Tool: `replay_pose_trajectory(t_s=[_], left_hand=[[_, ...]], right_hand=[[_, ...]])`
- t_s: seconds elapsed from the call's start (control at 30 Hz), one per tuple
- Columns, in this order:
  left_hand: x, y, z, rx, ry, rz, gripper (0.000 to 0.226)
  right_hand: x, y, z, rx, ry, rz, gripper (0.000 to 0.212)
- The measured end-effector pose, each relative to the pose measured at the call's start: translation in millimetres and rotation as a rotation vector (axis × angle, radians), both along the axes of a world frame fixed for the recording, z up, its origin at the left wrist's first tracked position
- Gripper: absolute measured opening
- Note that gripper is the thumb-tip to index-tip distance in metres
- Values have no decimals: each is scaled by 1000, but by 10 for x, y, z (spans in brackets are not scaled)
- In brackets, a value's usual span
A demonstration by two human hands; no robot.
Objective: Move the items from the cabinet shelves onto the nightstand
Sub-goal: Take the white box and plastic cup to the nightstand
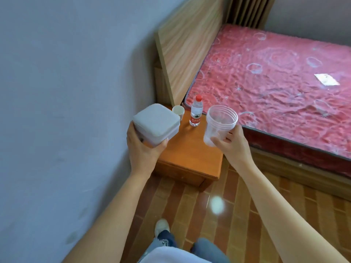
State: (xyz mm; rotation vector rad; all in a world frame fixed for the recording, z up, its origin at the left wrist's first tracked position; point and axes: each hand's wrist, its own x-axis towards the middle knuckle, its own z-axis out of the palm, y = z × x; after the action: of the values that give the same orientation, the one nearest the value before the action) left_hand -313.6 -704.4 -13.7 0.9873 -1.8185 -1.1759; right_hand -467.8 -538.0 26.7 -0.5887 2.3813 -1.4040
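My left hand (143, 147) grips a white square lidded box (156, 123) from below, held above the left side of the orange-brown nightstand (190, 150). My right hand (232, 144) holds a clear plastic cup (220, 123), tilted with its mouth facing up and toward me, over the nightstand's right edge. On the nightstand's far end stand a small white paper cup (178, 111) and a water bottle (196, 112) with a red cap. The cabinet is out of view.
A grey wall (66, 92) runs along the left. A wooden headboard (188, 46) and a bed with a red mattress (275, 76) lie to the right, with a white paper (326, 79) on it. Brown tiled floor (228, 215) and my legs are below.
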Motion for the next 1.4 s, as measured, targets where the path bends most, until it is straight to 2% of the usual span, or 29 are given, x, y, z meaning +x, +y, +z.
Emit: replay_pose_trajectory(t_s=[0.17,0.5,0.67,1.1,1.4], left_hand=[[-315,-301,-89,42,-38,-103,100],[-773,-591,-451,74,-85,-100,102],[-1028,-747,-944,81,-130,-83,102],[-1654,-980,-2666,130,-167,-15,98],[-1881,-994,-3262,144,-213,69,99]], right_hand=[[-151,-146,-92,25,-23,-90,59],[-467,-503,-481,67,-88,-90,55],[-680,-746,-965,81,-117,-76,57],[-1219,-1230,-2755,54,-231,-113,58],[-1383,-1423,-3273,32,-177,-140,60]])
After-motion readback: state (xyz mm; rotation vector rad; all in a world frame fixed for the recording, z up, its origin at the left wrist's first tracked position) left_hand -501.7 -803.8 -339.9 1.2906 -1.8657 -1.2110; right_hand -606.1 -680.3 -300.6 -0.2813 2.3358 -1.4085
